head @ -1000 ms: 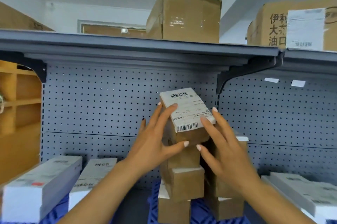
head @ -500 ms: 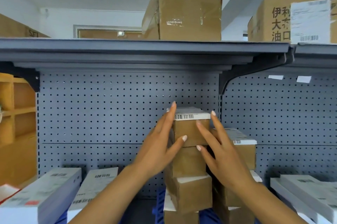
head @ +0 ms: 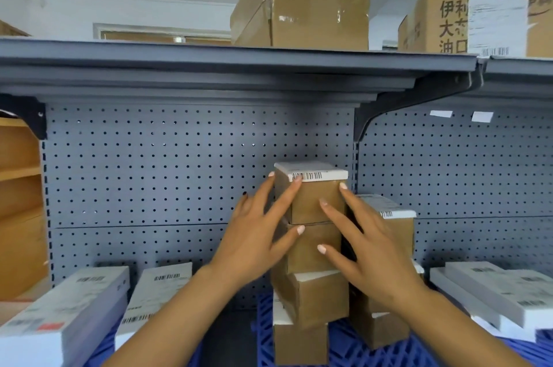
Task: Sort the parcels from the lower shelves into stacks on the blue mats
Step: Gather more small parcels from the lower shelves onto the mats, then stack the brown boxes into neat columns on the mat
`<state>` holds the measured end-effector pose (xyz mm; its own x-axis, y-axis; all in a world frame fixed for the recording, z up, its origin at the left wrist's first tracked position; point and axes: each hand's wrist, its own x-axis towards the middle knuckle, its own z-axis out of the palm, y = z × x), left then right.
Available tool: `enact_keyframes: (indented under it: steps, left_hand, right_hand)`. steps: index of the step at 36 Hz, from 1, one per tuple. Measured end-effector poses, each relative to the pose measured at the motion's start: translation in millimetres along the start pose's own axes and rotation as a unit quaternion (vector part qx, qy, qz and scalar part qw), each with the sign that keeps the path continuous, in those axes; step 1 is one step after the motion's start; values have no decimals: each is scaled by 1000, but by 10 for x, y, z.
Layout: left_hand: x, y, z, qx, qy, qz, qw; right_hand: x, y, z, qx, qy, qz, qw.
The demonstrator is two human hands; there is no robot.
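Note:
A small brown parcel [head: 314, 202] with a white barcode label sits on top of a tall, uneven stack of brown parcels [head: 311, 298] on a blue mat [head: 344, 348]. My left hand [head: 257, 235] lies with straight, spread fingers against the left side and front of the top parcel. My right hand [head: 365, 250] touches its right front edge, fingers straight too. A second, shorter stack of brown parcels [head: 389, 232] stands just right of it, partly hidden behind my right hand.
White flat boxes [head: 74, 307] lie on a blue mat at the left, and more white boxes [head: 493, 292] at the right. A grey pegboard [head: 179, 172] backs the shelf. Large cartons [head: 302, 1] stand on the upper shelf [head: 239, 67]. Wooden shelving [head: 18, 202] is far left.
The top parcel was tilted in my hands a second ago and now lies flat on the stack. My fingers have loosened and spread along its sides.

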<state>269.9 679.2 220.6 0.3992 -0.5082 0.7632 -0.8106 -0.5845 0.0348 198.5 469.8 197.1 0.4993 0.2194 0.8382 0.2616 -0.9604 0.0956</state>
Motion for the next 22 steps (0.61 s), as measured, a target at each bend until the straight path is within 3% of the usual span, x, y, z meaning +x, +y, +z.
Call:
enact_keyframes:
  steps: [7,14,22]
  left_hand:
    - [-208,70,-70,34,47,33,998]
    - [-466,177,-63,20,28,48,998]
    - [-822,416,101,-56,25,94,994]
  right_hand:
    - [-169,-107,-110,-25,-35,0,999]
    - [-377,-288,-193,-46,-54,34,997]
    - [-880,-520,-387,-79,-64,44,994]
